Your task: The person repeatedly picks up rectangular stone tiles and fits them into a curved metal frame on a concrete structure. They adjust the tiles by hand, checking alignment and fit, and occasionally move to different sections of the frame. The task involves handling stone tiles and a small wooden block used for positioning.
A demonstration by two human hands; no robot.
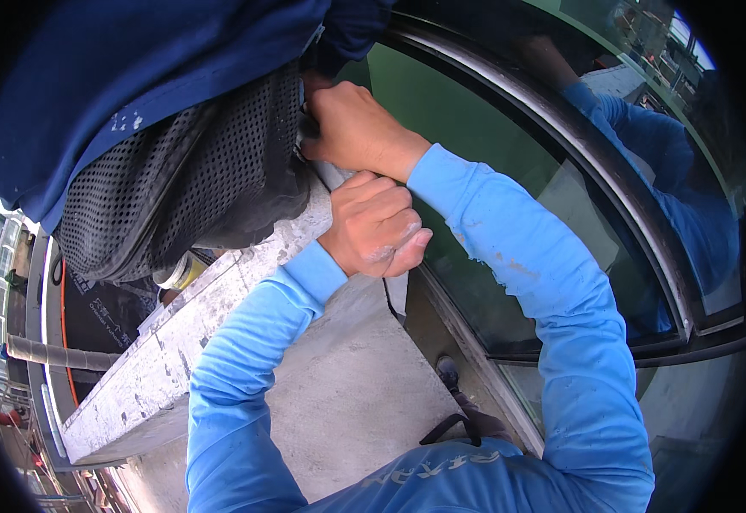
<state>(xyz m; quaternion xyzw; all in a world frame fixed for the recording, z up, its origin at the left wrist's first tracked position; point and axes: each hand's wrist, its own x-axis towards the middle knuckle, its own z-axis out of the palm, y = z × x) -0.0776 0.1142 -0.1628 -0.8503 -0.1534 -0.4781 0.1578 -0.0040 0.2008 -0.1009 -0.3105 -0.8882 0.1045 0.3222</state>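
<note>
My left hand [376, 226] is closed in a fist over the end of a pale concrete ledge, with whitish dust on its fingers. A light grey strip [397, 297] shows just below that fist, and a grey edge shows above it. What the fist holds is hidden. Just beyond it, my right hand [354, 126] is closed with its fingers curled away from view, against a black mesh bag-like piece [211, 171]. Whatever lies in those fingers is hidden too. The two hands are close together, the right wrist just above the left knuckles.
A person in navy clothing [176, 68] leans in close at upper left. Dark-framed window glass [475, 162] runs along the right. The rough concrete ledge [168, 376] crosses below my hands. A yellow-and-white tub [183, 272] and a wrapped pole [61, 352] are at left.
</note>
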